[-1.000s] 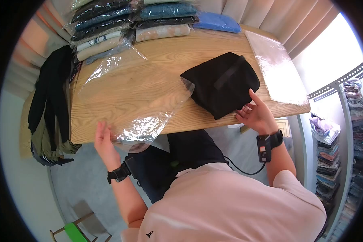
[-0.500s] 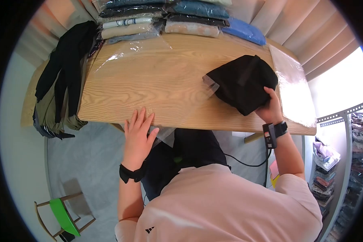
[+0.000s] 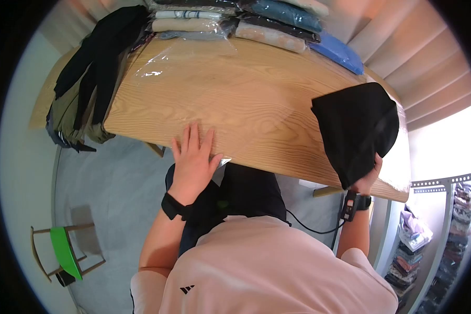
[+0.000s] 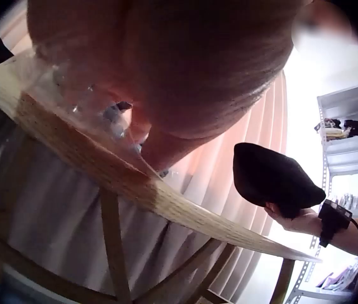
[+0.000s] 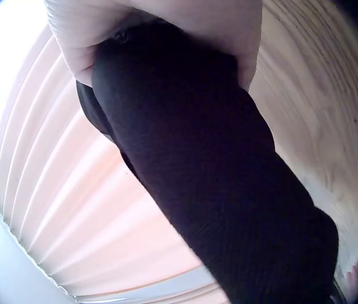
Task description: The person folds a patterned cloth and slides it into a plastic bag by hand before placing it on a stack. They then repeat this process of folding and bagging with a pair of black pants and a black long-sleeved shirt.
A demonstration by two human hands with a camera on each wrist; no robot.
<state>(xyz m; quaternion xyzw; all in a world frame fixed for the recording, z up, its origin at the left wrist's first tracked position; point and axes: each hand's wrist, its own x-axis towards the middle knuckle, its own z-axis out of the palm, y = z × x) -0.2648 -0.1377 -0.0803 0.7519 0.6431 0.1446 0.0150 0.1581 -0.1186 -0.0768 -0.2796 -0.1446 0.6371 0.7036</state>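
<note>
The right hand (image 3: 368, 179) grips the black cloth (image 3: 357, 128), best kept level to save its folds, above the right end of the counter (image 3: 309, 152), while the left hand (image 3: 193, 162) lies spread on clear plastic (image 3: 224, 161) at its near edge.

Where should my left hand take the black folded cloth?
Probably pinch the black folded cloth along its free left edge, coming from the left: the right hand grips its near right part and holds it above the table, leaving that left edge uncovered and facing the left hand.
</note>
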